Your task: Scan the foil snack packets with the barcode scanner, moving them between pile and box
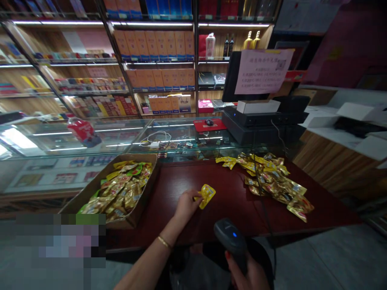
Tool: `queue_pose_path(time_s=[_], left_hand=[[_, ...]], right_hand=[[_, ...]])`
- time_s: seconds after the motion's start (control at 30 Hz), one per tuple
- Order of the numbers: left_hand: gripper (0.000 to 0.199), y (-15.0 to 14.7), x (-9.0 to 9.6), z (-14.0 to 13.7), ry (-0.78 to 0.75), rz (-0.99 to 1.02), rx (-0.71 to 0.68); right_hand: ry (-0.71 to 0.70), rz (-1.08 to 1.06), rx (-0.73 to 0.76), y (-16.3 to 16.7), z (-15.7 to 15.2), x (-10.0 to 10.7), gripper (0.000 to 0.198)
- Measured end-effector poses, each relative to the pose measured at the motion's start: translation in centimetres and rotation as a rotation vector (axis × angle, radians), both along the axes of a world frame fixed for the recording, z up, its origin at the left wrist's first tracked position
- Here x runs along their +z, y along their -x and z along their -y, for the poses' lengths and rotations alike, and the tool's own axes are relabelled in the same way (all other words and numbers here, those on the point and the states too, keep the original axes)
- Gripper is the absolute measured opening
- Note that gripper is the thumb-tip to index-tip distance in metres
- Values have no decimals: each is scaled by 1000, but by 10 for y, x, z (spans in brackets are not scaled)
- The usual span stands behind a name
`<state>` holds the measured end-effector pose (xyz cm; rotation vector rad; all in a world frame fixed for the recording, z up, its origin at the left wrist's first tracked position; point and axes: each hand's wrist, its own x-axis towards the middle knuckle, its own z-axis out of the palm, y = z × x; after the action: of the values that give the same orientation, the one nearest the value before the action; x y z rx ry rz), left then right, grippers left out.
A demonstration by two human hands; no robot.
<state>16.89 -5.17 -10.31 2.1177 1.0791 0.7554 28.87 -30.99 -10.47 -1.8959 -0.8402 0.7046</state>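
Observation:
Between its fingertips, my left hand (187,204) pinches a small yellow snack packet (207,195) over the dark red table (169,177). My right hand (246,272) is wrapped around the handle of a black barcode scanner (229,235), which has a blue light lit on top. Left of my hands, an open cardboard box (139,205) holds many gold and green packets (123,191). A loose pile of gold and yellow packets (272,177) lies on the table's right side. The scanner's dark cable passes in front of that pile.
Behind the table runs a glass display counter (127,139) bearing a red-labelled bottle (84,131), a white cable (160,137) and a mouse (208,122) on a red pad. A monitor (231,78) with a pink paper sign stands at the back right. Stocked shelves (157,46) line the wall.

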Motion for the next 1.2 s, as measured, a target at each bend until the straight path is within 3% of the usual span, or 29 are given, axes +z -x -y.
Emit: queue_pose_path(time_s=[0.07, 0.13, 0.2, 0.3, 0.63, 1.2], left_hand=[[19, 37, -4, 1, 151, 242, 86], [40, 62, -5, -1, 346, 505, 177], [55, 74, -3, -3, 500, 727, 248], [51, 77, 3, -3, 590, 876, 307], [44, 70, 13, 6, 619, 741, 273], [38, 65, 5, 5, 641, 695, 255]], right_hand=[[-43, 0, 26, 6, -6, 8, 65], [-64, 5, 60, 13, -11, 15, 60], [-76, 5, 116, 21, -15, 23, 55], [-128, 6, 204, 29, -20, 32, 51], [-45, 58, 418, 37, -21, 36, 36], [-18, 69, 381, 40, -22, 33, 41]])
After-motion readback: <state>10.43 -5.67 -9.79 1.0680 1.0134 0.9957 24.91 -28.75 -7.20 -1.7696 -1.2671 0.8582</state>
